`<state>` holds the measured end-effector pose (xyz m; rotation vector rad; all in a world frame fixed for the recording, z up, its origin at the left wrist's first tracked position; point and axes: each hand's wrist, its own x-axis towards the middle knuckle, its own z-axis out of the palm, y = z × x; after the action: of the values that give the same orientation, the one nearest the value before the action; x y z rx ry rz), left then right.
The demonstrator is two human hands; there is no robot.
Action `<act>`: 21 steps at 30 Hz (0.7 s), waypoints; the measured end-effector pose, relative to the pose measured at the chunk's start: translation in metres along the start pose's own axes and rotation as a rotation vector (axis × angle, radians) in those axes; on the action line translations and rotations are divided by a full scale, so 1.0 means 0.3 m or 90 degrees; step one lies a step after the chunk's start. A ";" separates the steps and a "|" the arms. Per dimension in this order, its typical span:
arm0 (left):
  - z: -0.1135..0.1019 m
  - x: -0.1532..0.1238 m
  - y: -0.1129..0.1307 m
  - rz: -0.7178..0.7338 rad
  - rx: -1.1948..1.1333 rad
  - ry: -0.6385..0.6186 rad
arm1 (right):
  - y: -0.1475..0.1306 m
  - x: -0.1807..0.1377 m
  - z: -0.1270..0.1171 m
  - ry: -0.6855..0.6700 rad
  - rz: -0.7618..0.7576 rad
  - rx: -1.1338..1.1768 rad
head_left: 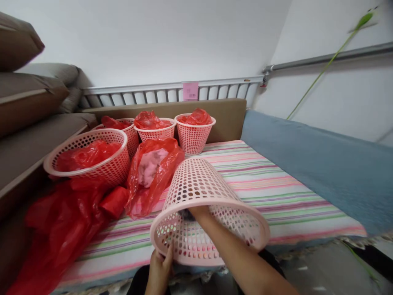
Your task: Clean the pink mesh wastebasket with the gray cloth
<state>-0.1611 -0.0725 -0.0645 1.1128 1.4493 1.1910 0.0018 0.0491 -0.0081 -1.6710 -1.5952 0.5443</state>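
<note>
A pink perforated plastic basket (pixel 196 184) lies tipped on its side, its open mouth facing me. My left hand (pixel 162 262) grips the basket's lower left rim, with the thumb inside. Deep in the mouth, my right hand (pixel 199 211) presses a dark greyish cloth (pixel 186 214) against the inner wall; the basket partly hides its fingers. Just left of the basket lies an open red plastic bag (pixel 175 155) with a crumpled pink cloth (pixel 150 168) in it.
Pink baskets with red bags stand behind: a large one (pixel 123 164) at left, another (pixel 195 137) against the backboard (pixel 227 119). Loose red plastic (pixel 64 221) and a red roll (pixel 114 203) lie at left. A striped cloth (pixel 264 184) covers the seat; cushions (pixel 27 135) are stacked at left.
</note>
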 end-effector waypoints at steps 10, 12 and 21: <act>-0.024 0.007 0.025 0.108 -0.028 -0.053 | -0.003 -0.476 0.003 -0.147 -0.148 -0.318; -0.027 0.008 0.028 0.090 -0.022 -0.070 | -0.008 -0.433 -0.011 -0.137 -0.138 -0.312; -0.006 -0.003 -0.001 0.021 -0.042 0.010 | -0.007 -0.044 -0.011 0.056 -0.032 0.024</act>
<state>-0.1627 -0.0737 -0.0645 1.0886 1.3986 1.2644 0.0011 0.0353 -0.0069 -1.6001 -1.5507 0.4668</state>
